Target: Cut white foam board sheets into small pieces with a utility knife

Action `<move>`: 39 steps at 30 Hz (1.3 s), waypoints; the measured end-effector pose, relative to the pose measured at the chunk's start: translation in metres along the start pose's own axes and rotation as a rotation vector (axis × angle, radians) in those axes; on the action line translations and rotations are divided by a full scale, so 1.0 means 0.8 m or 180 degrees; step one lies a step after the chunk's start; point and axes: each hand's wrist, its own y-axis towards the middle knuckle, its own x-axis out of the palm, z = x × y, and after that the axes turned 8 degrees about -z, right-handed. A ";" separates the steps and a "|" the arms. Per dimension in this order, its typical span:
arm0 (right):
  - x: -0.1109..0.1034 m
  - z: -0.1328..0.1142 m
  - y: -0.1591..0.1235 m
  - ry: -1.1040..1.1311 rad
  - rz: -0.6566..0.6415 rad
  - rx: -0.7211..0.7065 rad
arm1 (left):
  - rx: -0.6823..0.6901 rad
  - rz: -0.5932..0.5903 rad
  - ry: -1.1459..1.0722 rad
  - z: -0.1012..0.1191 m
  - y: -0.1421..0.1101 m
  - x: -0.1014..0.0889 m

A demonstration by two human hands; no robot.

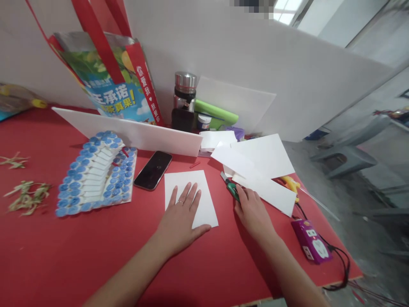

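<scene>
My left hand (pixel 180 219) lies flat with its fingers spread on a white rectangular sheet (pixel 203 187), which rests on the red table (pixel 105 251). A ring shows on one finger. To the right of the sheet, my right hand (pixel 255 213) has its fingers closed on a green-handled utility knife (pixel 231 189). The blade end points away toward the back left, and part of the handle is hidden under the fingers. Just right of the knife are loose white boards (pixel 271 194). A small red strip (pixel 194 164) lies behind the sheet.
A black phone (pixel 153 170) and a blue-dotted white craft piece (pixel 83 183) lie left. Behind stand a long white board (pixel 134 132), a printed bag (pixel 118 94) and a bottle (pixel 185 91). At right are a yellow glue gun (pixel 291 186) and a purple box (pixel 311 241) with cables.
</scene>
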 end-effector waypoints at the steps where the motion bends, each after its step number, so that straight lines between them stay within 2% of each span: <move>1: -0.006 -0.002 -0.001 0.0056 -0.0142 0.0040 | -0.0025 0.0001 -0.0021 0.002 0.000 0.001; 5: -0.027 -0.012 -0.017 0.0893 -0.0567 0.0366 | -0.0105 -0.0008 -0.0329 0.006 0.003 -0.002; 8: -0.030 -0.018 -0.028 0.1872 -0.0549 0.0574 | -0.0116 0.0205 -0.1183 0.006 0.004 -0.016; 10: -0.027 -0.023 -0.028 0.2642 -0.0512 0.0792 | -0.0322 0.0704 -0.2102 0.004 -0.001 -0.031; 13: -0.022 -0.031 -0.017 0.4184 -0.0335 0.1042 | -0.1125 0.1640 -0.3181 0.001 -0.015 -0.049; 15: -0.017 -0.039 -0.007 0.5150 -0.0160 0.1000 | -0.1585 0.1976 -0.3741 0.002 -0.027 -0.051; 17: -0.010 -0.045 0.001 0.5675 -0.0036 0.0978 | -0.1852 0.2164 -0.4182 0.004 -0.039 -0.046; 21: 0.007 -0.051 0.007 0.5937 0.0113 0.0901 | -0.1968 0.2198 -0.4428 0.011 -0.048 -0.027; 25: 0.017 -0.054 0.006 0.6022 -0.0013 0.0668 | -0.1833 0.2026 -0.4567 0.019 -0.041 -0.017; 29: 0.019 -0.059 0.002 0.5696 -0.0077 0.0669 | -0.1719 0.2191 -0.4679 0.028 -0.031 -0.017; 35: 0.010 -0.063 -0.006 0.4811 -0.0130 0.0492 | -0.1654 0.2290 -0.4740 0.035 -0.026 -0.018; 39: 0.010 -0.064 -0.006 0.4948 -0.0193 0.0600 | -0.1587 0.2177 -0.4624 0.036 -0.028 -0.017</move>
